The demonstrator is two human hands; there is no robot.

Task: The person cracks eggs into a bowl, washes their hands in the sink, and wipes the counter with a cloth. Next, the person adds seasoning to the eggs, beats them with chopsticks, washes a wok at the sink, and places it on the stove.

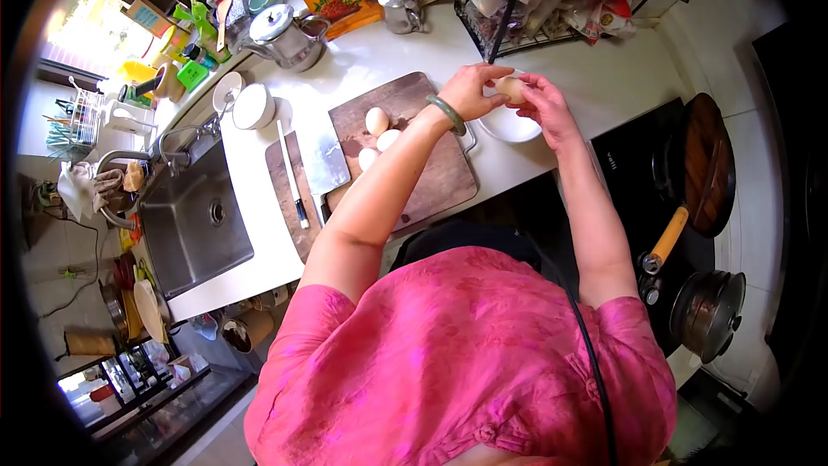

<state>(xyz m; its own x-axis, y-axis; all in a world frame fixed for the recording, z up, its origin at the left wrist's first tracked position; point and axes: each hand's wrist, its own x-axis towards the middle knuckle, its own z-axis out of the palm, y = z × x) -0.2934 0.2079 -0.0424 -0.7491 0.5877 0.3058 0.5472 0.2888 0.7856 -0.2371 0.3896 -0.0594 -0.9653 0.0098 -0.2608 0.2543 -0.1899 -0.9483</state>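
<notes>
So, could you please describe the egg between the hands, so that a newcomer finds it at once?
On the white counter, find the wooden cutting board, then the white bowl right of it. At that bowl, the egg is between the left hand and right hand. The other visible eggs lie on the board.

I see a smooth, glossy white bench under a matt wooden chopping board. The egg has a smooth, matt shell; the bowl beneath is glossy. To me the cleaver blade looks like bright metal, the teapot polished metal, the sink duller metal, and the shirt softly sheened cloth.
</notes>
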